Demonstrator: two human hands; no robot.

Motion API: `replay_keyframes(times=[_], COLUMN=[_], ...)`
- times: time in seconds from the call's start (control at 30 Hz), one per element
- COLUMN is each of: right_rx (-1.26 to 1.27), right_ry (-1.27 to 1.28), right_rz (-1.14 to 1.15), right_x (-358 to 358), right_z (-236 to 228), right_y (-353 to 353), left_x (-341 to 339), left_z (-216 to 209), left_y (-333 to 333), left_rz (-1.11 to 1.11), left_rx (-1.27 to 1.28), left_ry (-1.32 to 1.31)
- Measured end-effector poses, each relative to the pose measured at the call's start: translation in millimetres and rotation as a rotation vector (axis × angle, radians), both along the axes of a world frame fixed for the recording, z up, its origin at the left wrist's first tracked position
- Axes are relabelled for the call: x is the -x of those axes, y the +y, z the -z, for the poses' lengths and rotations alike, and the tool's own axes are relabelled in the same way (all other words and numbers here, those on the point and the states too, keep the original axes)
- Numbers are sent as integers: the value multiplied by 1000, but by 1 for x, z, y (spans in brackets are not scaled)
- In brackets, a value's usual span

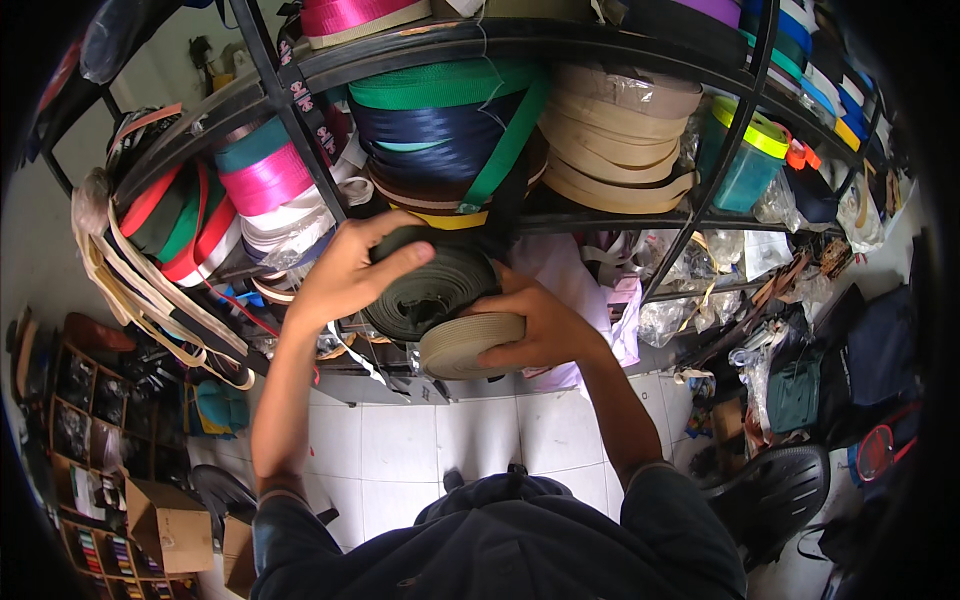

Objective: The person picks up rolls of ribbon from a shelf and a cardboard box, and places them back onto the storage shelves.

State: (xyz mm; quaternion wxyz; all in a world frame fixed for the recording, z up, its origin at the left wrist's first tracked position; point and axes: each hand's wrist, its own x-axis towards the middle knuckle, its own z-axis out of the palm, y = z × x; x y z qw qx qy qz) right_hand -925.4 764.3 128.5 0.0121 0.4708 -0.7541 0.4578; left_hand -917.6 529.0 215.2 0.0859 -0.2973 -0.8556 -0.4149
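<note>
In front of the shelf, a large dark olive roll of webbing (452, 276) is tilted so that its coiled face and hollow centre show. My left hand (355, 268) grips its left side, the thumb lying over the upper rim. A smaller khaki roll of webbing (465, 346) sits just below and overlaps the dark roll's lower right edge. Around the khaki roll closes my right hand (545, 318), with fingers over its top and side. Whether the right fingertips also touch the dark roll cannot be told.
A black metal shelf (560, 42) spans ahead, stacked with green webbing (430, 84), beige webbing (615, 140) and pink rolls (268, 180). Loose straps (130, 275) hang at left. A cardboard box (168, 525) stands lower left, a black chair (770, 495) lower right.
</note>
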Motion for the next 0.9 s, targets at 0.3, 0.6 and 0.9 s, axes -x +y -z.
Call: replay_keyframes(times=[0.3, 0.6, 0.9], right_rx=[132, 835, 514], right_ry=[-38, 211, 1379], right_rz=[-18, 430, 537], right_x=[-6, -6, 61], right_z=[-8, -128, -305], right_y=[-33, -16, -91], left_x=[-5, -26, -42], left_z=[50, 76, 94], left_y=[-33, -97, -116], left_rz=[-224, -344, -281], left_rx=[-523, -959, -917], left_ry=[4, 12, -45])
